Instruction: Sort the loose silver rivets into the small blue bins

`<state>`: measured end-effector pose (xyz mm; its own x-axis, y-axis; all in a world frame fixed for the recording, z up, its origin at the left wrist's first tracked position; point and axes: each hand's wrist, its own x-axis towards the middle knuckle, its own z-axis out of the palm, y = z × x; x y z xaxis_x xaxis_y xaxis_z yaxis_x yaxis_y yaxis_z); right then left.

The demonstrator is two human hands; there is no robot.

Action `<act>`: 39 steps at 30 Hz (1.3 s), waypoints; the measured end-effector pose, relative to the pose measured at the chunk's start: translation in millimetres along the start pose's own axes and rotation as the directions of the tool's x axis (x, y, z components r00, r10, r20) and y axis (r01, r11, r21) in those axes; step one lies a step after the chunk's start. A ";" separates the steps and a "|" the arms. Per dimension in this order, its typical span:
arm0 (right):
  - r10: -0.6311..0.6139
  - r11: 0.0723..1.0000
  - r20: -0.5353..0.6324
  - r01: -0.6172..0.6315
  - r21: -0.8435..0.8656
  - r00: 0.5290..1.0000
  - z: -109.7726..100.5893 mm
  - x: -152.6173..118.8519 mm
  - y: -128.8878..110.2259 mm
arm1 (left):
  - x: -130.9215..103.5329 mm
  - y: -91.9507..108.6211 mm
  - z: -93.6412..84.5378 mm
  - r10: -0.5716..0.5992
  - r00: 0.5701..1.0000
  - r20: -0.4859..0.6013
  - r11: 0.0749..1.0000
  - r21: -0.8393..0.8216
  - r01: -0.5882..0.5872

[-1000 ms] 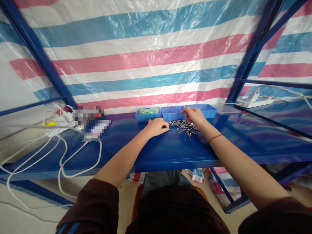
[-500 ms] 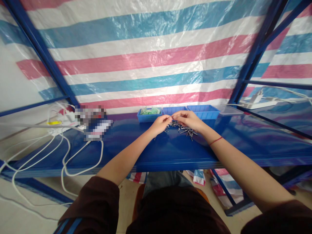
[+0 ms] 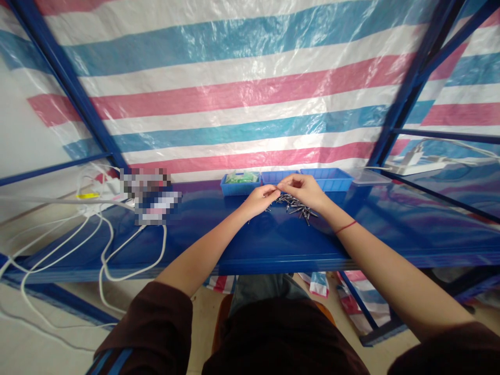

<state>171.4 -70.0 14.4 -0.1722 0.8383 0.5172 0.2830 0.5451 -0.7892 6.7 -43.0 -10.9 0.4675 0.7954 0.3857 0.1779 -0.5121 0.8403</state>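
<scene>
As they lie heaped, slim metallic pieces [image 3: 300, 208], silvery-dark

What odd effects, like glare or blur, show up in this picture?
All in the head view: glare streaks the striped sheet; the blue tabletop carries soft reflections; mosaic blocks cover a patch at left; the metal pieces beside the right hand look too soft to count.

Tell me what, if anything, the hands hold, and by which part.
Can't tell: the left hand and right hand are close together near the pile of slim, silvery metal pieces; anything pinched there is too small to make out.
</scene>
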 end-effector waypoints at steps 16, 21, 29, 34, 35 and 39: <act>0.043 0.954 -0.024 -0.048 -0.295 0.999 -7.0 5.9 14.6 | -5.6 8.3 -7.3 0.114 0.974 -0.197 0.897 0.441 -0.016; 0.440 0.896 -0.405 -0.424 0.135 0.802 -21.0 11.8 23.2 | -12.6 21.6 -20.2 0.015 1.000 0.010 0.690 0.724 -0.018; 0.560 0.820 -0.269 -0.480 0.311 0.783 -24.1 8.8 16.1 | -9.0 25.8 -44.3 -0.165 0.952 0.256 0.611 0.785 -0.105; 0.488 0.868 -0.188 -0.453 0.202 0.852 -16.4 7.7 11.6 | -5.7 17.8 -44.9 -0.126 0.918 0.375 0.622 0.751 -0.221; 0.479 0.875 -0.182 -0.449 0.184 0.859 -15.5 7.5 11.5 | -5.6 17.4 -43.4 -0.109 0.919 0.380 0.614 0.752 -0.238; 0.421 0.907 -0.158 -0.410 0.101 0.893 -13.4 7.2 14.6 | -7.9 17.7 -34.5 -0.065 0.922 0.381 0.603 0.751 -0.268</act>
<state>186.9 -56.1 11.0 0.1144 0.9767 0.1818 0.2321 0.1517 -0.9608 -23.8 -47.2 14.1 0.7496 0.6433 0.1558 0.6326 -0.7655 0.1175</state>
